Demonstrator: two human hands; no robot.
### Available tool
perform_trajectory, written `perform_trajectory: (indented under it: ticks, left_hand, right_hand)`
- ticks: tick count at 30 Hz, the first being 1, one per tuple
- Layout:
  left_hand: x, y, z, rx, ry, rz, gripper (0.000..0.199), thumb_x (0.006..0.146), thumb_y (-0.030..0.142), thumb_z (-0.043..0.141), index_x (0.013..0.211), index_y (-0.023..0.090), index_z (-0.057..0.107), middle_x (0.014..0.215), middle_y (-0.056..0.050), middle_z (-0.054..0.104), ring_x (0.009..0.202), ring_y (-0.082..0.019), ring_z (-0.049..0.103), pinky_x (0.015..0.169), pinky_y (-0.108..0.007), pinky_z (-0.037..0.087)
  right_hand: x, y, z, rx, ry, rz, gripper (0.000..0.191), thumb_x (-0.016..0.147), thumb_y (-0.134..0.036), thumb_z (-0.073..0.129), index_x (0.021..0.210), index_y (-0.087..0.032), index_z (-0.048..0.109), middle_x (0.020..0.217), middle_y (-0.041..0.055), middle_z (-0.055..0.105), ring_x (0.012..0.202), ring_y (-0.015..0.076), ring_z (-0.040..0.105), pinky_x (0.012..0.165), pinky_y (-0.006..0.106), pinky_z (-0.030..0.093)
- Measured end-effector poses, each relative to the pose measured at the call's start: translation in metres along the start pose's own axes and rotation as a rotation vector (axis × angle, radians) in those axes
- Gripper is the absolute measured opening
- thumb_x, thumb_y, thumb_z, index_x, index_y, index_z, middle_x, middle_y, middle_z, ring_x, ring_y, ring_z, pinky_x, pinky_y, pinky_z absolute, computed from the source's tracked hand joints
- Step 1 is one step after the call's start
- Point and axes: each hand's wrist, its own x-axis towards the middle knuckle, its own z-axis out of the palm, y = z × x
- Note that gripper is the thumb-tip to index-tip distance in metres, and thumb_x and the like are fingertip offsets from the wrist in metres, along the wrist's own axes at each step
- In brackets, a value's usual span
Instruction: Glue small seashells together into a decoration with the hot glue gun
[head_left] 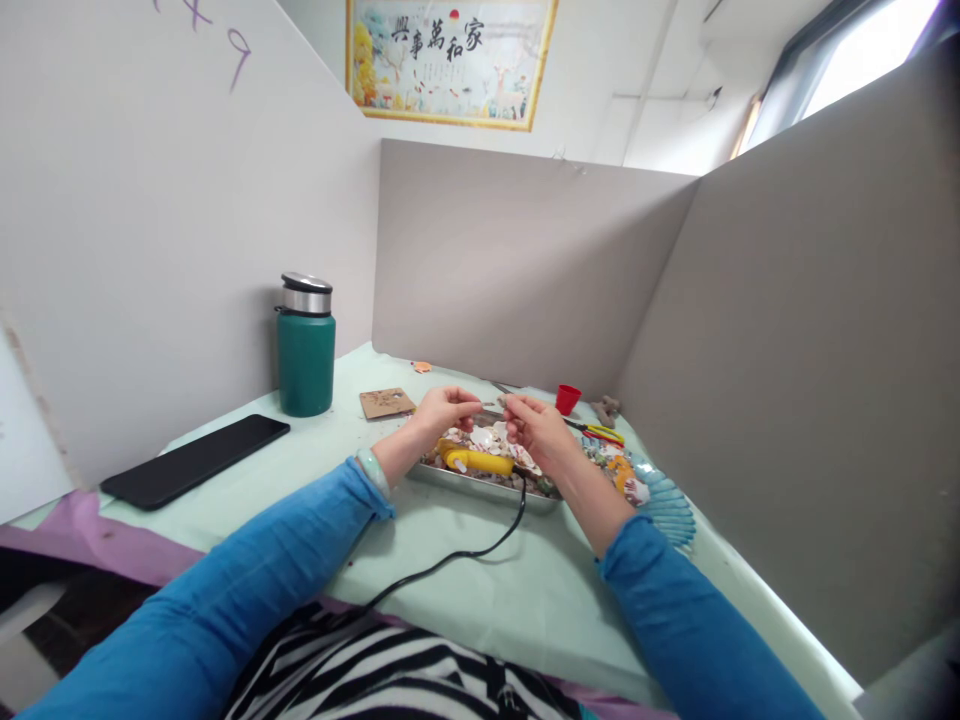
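My left hand (pixel 444 408) is above the back left of a metal tray (pixel 472 487), thumb and fingertips pinched on a small thin piece (pixel 487 404) too tiny to name. Opposite it, my right hand (pixel 536 425) pinches a small greyish piece (pixel 503 400), perhaps a shell bit; its kind is unclear. The fingertips of both hands are close together but apart. Below them the tray holds many shells (pixel 484 437). A yellow hot glue gun (pixel 480 462) lies across these shells, its black cord (pixel 457 555) running over the front of the table toward me.
Left stand a green bottle (pixel 306 360) and a black phone (pixel 196 460); a brown cardboard square (pixel 387 403) lies behind the tray. On the right are a red cup (pixel 568 400), scissors (pixel 604 435) and a blue shell-shaped dish (pixel 667 505) with small pieces. Grey panels (pixel 525 260) enclose the table.
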Motion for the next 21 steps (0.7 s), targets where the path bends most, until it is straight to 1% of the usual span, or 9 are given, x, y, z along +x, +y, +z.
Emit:
perform_trajectory:
  ticks: [2,5,8,11,13,15,21]
  left_hand:
    - [0.001,-0.001,0.000,0.012,-0.005,0.007,0.024,0.063,0.029,0.073,0.076,0.011,0.062,0.059,-0.001,0.060,0.048,-0.009,0.054,0.051,-0.022,0.044]
    - [0.002,-0.002,0.001,0.008,-0.032,0.013,0.025,0.063,0.030,0.073,0.077,0.012,0.062,0.058,0.000,0.059,0.049,-0.009,0.055,0.051,-0.022,0.044]
    - [0.001,-0.002,0.002,-0.019,-0.069,0.004,0.026,0.063,0.030,0.073,0.077,0.012,0.062,0.058,0.000,0.059,0.049,-0.009,0.055,0.052,-0.023,0.045]
    - [0.001,-0.002,0.003,-0.038,-0.093,-0.017,0.028,0.062,0.030,0.075,0.077,0.012,0.061,0.058,0.000,0.059,0.049,-0.009,0.055,0.052,-0.024,0.046]
    - [0.001,-0.003,0.003,-0.045,-0.099,-0.028,0.029,0.061,0.031,0.075,0.078,0.012,0.060,0.059,-0.001,0.060,0.049,-0.009,0.055,0.051,-0.023,0.046]
    - [0.001,-0.003,0.004,-0.048,-0.101,-0.034,0.030,0.061,0.031,0.076,0.078,0.012,0.060,0.059,-0.001,0.060,0.049,-0.009,0.055,0.051,-0.023,0.046]
    - [0.000,-0.002,0.004,-0.035,-0.114,-0.031,0.027,0.062,0.030,0.075,0.076,0.012,0.061,0.058,-0.001,0.060,0.048,-0.009,0.055,0.050,-0.023,0.046]
  right_hand:
    - [-0.001,0.001,0.002,-0.103,0.055,-0.077,0.031,0.068,-0.043,0.067,0.081,-0.017,0.059,0.059,-0.0038,0.053,0.044,0.0065,0.044,0.042,0.020,0.037]
    - [-0.002,0.003,0.003,-0.383,0.110,-0.231,0.028,0.074,-0.043,0.059,0.084,-0.017,0.061,0.057,-0.0032,0.053,0.045,0.0091,0.046,0.045,0.022,0.037]
    - [-0.004,0.007,0.002,-0.648,0.142,-0.389,0.026,0.081,-0.040,0.053,0.089,-0.018,0.062,0.064,-0.0001,0.059,0.054,0.0122,0.052,0.055,0.024,0.040]
    - [-0.004,0.009,0.000,-0.837,0.174,-0.504,0.024,0.084,-0.037,0.050,0.093,-0.019,0.063,0.072,0.0021,0.063,0.065,0.0150,0.056,0.063,0.025,0.041]
    - [-0.005,0.011,0.000,-0.926,0.179,-0.534,0.023,0.084,-0.036,0.050,0.095,-0.020,0.064,0.074,0.0026,0.064,0.068,0.0160,0.057,0.066,0.026,0.040]
    - [-0.005,0.011,-0.001,-0.984,0.172,-0.535,0.023,0.083,-0.036,0.052,0.096,-0.021,0.064,0.076,0.0029,0.065,0.069,0.0167,0.058,0.066,0.026,0.040]
    - [-0.005,0.014,-0.002,-1.019,0.152,-0.537,0.022,0.083,-0.034,0.053,0.100,-0.022,0.062,0.077,0.0028,0.065,0.071,0.0173,0.058,0.066,0.026,0.038]
